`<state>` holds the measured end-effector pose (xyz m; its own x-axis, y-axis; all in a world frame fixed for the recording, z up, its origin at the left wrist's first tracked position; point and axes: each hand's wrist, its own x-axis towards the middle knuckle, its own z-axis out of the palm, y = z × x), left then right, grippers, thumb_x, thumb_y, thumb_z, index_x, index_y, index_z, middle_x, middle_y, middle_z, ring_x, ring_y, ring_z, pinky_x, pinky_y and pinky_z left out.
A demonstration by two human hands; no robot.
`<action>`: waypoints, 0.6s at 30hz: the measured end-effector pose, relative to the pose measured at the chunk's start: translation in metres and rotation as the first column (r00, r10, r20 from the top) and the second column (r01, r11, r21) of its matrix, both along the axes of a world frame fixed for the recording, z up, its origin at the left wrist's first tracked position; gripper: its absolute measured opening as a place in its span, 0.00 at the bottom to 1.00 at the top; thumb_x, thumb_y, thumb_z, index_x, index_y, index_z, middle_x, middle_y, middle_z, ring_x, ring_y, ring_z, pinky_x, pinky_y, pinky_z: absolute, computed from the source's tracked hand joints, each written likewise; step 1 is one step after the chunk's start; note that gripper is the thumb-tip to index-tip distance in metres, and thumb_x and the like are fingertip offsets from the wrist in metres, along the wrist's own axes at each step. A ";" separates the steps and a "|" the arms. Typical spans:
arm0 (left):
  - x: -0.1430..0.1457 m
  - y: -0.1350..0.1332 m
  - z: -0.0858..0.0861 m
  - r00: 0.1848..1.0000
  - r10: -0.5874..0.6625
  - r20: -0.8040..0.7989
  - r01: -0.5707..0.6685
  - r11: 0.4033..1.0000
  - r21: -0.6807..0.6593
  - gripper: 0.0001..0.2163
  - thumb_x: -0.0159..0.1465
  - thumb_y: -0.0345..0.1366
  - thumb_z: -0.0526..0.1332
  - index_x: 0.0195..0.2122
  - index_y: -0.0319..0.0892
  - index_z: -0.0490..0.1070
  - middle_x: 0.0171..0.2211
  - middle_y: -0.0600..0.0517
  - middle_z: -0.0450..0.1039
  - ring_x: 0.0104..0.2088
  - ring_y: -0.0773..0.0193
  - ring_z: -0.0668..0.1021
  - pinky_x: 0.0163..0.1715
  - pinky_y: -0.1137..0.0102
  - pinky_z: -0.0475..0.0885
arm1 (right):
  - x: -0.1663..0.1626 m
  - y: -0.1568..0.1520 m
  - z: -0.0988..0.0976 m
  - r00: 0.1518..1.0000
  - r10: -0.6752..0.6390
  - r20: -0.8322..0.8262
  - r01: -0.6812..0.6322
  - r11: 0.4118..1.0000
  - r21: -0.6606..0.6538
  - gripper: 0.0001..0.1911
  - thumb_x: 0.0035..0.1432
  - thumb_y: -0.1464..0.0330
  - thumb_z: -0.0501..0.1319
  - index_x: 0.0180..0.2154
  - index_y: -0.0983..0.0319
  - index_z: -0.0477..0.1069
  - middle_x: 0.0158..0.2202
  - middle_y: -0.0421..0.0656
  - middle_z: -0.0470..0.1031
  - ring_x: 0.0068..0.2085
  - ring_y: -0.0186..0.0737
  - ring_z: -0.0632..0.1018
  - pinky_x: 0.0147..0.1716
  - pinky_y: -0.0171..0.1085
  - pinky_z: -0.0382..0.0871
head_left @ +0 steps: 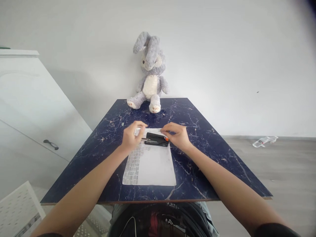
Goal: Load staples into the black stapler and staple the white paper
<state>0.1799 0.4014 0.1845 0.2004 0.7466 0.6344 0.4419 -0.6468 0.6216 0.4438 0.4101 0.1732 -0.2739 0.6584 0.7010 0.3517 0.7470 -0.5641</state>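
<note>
On the far half of a sheet of paper, near the middle of the scene, lies a black stapler with an orange part at its right end. Its upper arm stands slightly apart from its base, the gap widening toward the left, where a thin strip juts out. Dense dark marks fill the left band of the paper; most of the right side is white.

The person's left hand is just left of the stapler, over the paper's far left corner, its fingers curled and the thumb close to the forefinger. The right hand is at the stapler's right end, thumb and forefinger near each other beside the orange part. Both are blurred, and whether either one grips anything cannot be told.

Beneath the paper spreads a dark blue, marble-patterned surface, with a small pale piece left of the far edge of the paper. At the far edge sits a grey plush rabbit before a white wall. To the left is a white cabinet with a dark handle; to the right, a clear plastic item lies on the floor.
</note>
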 end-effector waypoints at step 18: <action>-0.083 0.074 -0.037 0.633 0.352 -0.689 -0.521 0.852 -0.044 0.08 0.60 0.27 0.62 0.38 0.44 0.78 0.37 0.41 0.80 0.40 0.46 0.82 0.45 0.58 0.75 | 0.087 0.080 -0.058 0.707 -0.698 0.116 0.684 0.631 -0.366 0.15 0.49 0.68 0.60 0.38 0.62 0.82 0.40 0.48 0.80 0.37 0.45 0.78 0.47 0.45 0.73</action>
